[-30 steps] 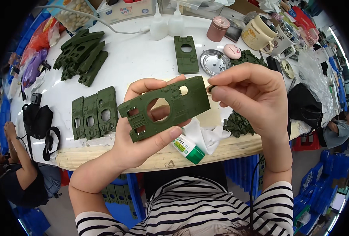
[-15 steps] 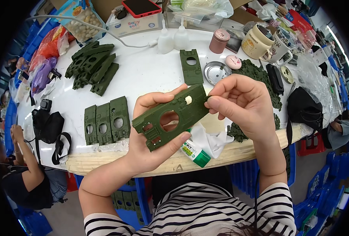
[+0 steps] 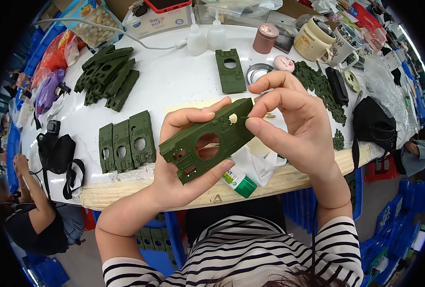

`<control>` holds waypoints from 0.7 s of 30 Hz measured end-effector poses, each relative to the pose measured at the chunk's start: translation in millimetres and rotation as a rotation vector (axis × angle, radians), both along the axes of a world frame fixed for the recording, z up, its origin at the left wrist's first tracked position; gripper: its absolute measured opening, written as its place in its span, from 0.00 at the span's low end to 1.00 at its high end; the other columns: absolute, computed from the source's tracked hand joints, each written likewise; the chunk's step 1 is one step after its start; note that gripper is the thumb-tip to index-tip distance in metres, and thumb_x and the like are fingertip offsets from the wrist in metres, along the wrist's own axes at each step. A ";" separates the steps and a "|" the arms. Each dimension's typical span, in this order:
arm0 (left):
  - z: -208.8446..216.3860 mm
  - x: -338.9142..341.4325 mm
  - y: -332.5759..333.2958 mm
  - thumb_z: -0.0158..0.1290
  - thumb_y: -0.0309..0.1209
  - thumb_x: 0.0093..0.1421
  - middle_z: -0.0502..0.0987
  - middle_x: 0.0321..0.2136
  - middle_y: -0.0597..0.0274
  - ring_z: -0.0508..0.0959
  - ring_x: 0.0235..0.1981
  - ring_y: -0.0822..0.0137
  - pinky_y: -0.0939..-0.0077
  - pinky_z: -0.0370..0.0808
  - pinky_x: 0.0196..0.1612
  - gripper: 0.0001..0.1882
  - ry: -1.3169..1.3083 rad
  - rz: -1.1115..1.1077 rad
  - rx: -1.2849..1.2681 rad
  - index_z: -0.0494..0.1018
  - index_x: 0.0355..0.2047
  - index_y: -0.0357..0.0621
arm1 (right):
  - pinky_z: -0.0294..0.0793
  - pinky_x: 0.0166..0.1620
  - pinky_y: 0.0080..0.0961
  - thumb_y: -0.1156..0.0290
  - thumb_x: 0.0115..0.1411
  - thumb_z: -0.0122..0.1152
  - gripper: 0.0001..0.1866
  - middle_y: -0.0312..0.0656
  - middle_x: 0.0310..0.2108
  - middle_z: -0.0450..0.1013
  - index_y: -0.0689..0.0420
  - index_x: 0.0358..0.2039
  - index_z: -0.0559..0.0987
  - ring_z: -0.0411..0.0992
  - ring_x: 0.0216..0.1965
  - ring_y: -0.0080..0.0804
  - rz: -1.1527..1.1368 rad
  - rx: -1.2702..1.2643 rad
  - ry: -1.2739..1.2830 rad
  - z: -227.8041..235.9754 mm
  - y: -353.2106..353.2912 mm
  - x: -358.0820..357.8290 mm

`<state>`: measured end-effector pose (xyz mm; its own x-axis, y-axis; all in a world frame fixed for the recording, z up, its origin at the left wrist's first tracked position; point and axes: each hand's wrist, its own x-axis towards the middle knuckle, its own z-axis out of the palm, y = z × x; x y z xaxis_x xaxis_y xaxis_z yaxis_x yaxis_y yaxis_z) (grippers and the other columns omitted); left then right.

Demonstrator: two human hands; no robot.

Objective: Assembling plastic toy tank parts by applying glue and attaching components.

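Note:
My left hand (image 3: 181, 184) is wrapped round a dark green plastic tank hull top (image 3: 193, 154), tilted above the table's front edge. The hull has a large round hole, two small slots at its near left end and a cream-coloured spot on its far half. At the hull's right end, my right hand (image 3: 289, 124) has thumb and forefinger nearly pinched together, touching or almost touching the hull. A thin dark bit shows at these fingertips, too small to name. Beneath the hands are a white cloth (image 3: 260, 165) and a glue stick with a green cap (image 3: 243, 185).
Three more hull tops (image 3: 121, 146) lie left, one (image 3: 230, 71) lies ahead, and a pile (image 3: 108, 76) sits far left. Small green parts (image 3: 318, 88) heap at right, near a round metal tin (image 3: 260, 71). White squeeze bottles (image 3: 196, 40) and mugs (image 3: 314, 40) stand behind.
My right hand's fingers have shifted slightly left along the hull, with the other fingers more raised. My left hand keeps the hull in nearly the same place. The view has tilted slightly.

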<state>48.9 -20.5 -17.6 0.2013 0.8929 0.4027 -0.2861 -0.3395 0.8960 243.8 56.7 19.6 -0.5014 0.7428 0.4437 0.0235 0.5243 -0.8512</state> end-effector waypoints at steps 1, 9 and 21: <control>0.0 -0.1 0.3 0.54 0.14 0.55 0.52 0.63 0.37 0.66 0.59 0.59 0.72 0.72 0.56 0.32 0.010 0.001 0.002 0.51 0.55 0.41 | 0.64 0.50 0.25 0.73 0.49 0.67 0.05 0.41 0.39 0.70 0.59 0.26 0.81 0.68 0.43 0.28 0.001 -0.007 -0.003 -0.4 -0.1 0.0; -1.3 -1.0 -0.6 0.55 0.15 0.55 0.53 0.63 0.39 0.68 0.56 0.63 0.75 0.73 0.52 0.31 0.068 -0.022 -0.010 0.52 0.55 0.43 | 0.65 0.50 0.25 0.72 0.49 0.67 0.05 0.41 0.39 0.70 0.59 0.26 0.80 0.68 0.43 0.27 0.049 -0.065 -0.015 -0.9 -1.3 0.8; -0.9 -0.3 -0.4 0.55 0.15 0.55 0.53 0.63 0.38 0.67 0.58 0.61 0.72 0.72 0.54 0.31 0.069 -0.027 -0.015 0.52 0.55 0.42 | 0.62 0.50 0.21 0.78 0.51 0.64 0.03 0.39 0.41 0.68 0.62 0.27 0.79 0.65 0.44 0.23 0.108 -0.210 0.020 1.1 -3.6 0.3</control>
<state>48.6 -20.9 -18.5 0.2520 0.8925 0.3741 -0.2324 -0.3194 0.9187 244.1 53.1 20.6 -0.5758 0.7623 0.2957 -0.0410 0.3343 -0.9416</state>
